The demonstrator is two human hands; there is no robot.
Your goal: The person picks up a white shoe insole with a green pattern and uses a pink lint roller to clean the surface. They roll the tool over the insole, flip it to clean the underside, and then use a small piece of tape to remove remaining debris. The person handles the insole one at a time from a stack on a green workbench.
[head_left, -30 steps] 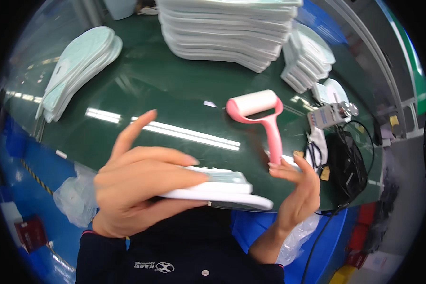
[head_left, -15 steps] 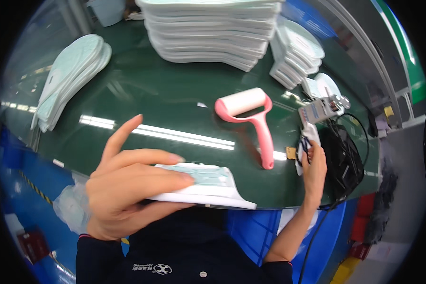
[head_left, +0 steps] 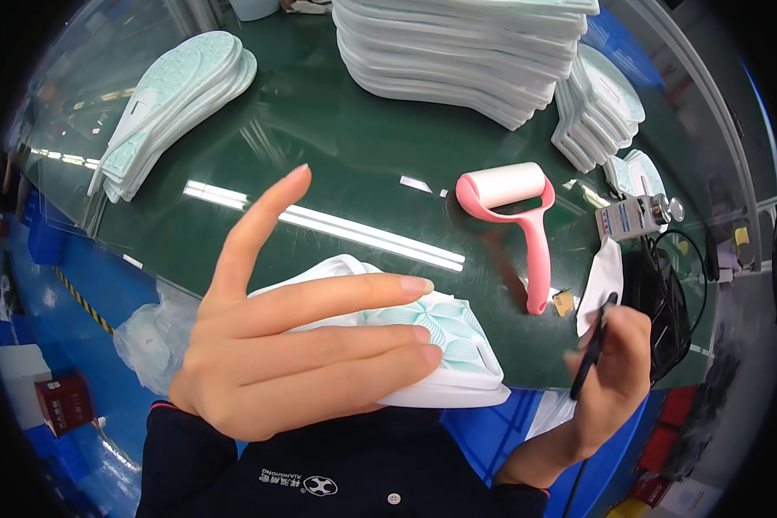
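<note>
My left hand [head_left: 311, 354] grips a white padded piece [head_left: 466, 350] with a mint-green line pattern at the table's near edge. Its forefinger points up, other fingers lie across the top, and the thumb is hidden. Over the right front edge, my right hand [head_left: 615, 375] holds a slim dark tool [head_left: 591, 354]; blur hides its exact kind. Beside that hand lies a white cloth strip [head_left: 603, 281]. A pink-handled lint roller [head_left: 535, 250] rests on the table between the hands, touching neither.
A tall stack of white padded pieces [head_left: 449, 69] stands at the back of the green table [head_left: 319, 164]. Smaller stacks lie at the left [head_left: 177, 104] and right [head_left: 597, 112]. A bottle with a metal top [head_left: 630, 216] and a black bag [head_left: 660, 302] sit at the right.
My right hand has lifted the dark tool off the white cloth and brought it toward me. The padded piece has tilted, showing more of its patterned face. The whole view has shifted.
</note>
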